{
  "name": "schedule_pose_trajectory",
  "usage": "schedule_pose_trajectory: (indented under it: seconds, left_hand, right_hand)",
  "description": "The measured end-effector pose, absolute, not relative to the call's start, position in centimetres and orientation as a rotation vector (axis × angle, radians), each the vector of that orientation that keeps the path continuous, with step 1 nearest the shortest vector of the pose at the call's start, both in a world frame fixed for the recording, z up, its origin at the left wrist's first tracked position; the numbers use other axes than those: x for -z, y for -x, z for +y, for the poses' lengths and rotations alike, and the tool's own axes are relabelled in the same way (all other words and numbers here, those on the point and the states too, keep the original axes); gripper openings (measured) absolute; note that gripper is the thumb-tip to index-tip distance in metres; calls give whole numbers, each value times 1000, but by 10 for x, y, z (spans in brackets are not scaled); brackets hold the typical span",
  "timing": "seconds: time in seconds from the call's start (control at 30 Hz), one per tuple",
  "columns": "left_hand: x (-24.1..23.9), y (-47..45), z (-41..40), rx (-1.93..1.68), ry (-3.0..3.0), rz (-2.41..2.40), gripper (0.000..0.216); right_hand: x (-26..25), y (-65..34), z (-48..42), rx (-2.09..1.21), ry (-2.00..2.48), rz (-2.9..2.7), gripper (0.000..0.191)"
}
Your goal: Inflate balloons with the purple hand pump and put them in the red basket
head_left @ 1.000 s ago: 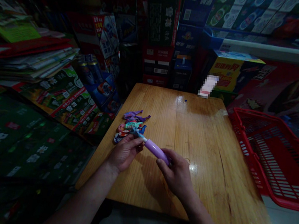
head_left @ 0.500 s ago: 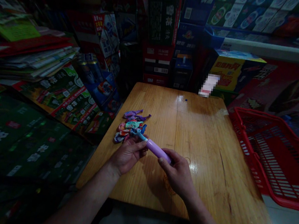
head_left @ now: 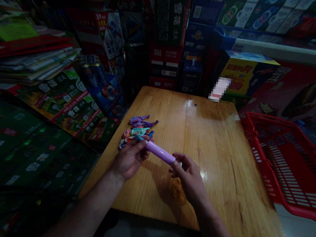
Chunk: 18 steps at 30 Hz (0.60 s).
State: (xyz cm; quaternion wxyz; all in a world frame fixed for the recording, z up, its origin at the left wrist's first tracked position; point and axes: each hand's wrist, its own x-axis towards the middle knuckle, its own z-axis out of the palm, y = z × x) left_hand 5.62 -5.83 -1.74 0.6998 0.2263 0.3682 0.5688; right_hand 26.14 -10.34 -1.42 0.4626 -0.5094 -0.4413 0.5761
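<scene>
A light purple balloon pump is held slantwise above the wooden table, between my two hands. My left hand is closed around its nozzle end, where a blue balloon sits at the tip, partly covered by the fingers. At the other end, the fingers of my right hand are closed on the pump, with a small white part showing beside them. Just beyond my left hand lies a pile of limp, multicoloured balloons, purple ones at the back. A tangle of orange rubber bands lies beside my right wrist.
The wooden table has a small dark blue bit near its far edge. A red plastic basket stands along the right side. Stacked cartons crowd the left, and more boxes stand behind. A blurred-out pale object is at the far right corner.
Both hands have shifted a little, the left one leftward with the pump. My right hand's grip has moved to the pump's very end, baring more of the purple barrel and the rubber bands.
</scene>
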Motion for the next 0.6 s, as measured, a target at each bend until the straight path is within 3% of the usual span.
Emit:
schedule_pose_trajectory:
  seconds: [0.17,0.37,0.6]
  left_hand:
    - [14,-45,-54,-1305,-492,816,22]
    - [5,-38,-54,-1432,-463,748,20]
    - [15,-59,-65,-1228,-436,743,30]
  right_hand:
    - [12,-271,-99,-1759,921,-594,23]
    - [11,-286,-94,-1716,834,-497,15]
    - [16,-267,-102,-1850,783,-478,22]
